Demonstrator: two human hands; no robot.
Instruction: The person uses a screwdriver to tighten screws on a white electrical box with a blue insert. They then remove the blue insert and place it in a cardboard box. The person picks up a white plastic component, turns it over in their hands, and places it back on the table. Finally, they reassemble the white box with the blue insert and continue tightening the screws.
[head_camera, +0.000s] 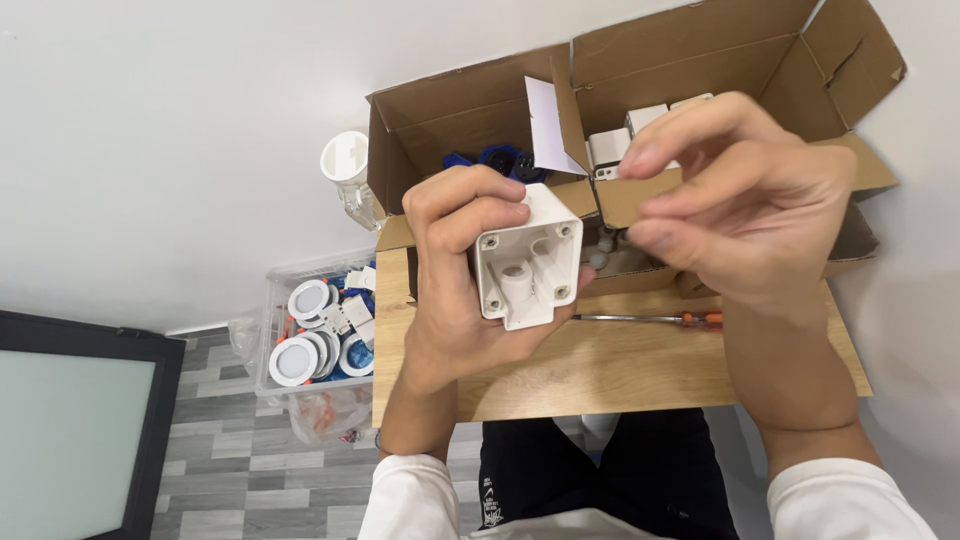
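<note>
Above the wooden counter, before the open cardboard box, the left hand grips a white square plastic housing, unfitted; the right hand pinches something unseen. An orange-handled screwdriver lies untouched.

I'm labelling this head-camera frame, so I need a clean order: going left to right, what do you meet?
Dark panel → clear bin of round white fittings → left hand holding a white plastic box → orange-handled screwdriver → right hand.
</note>
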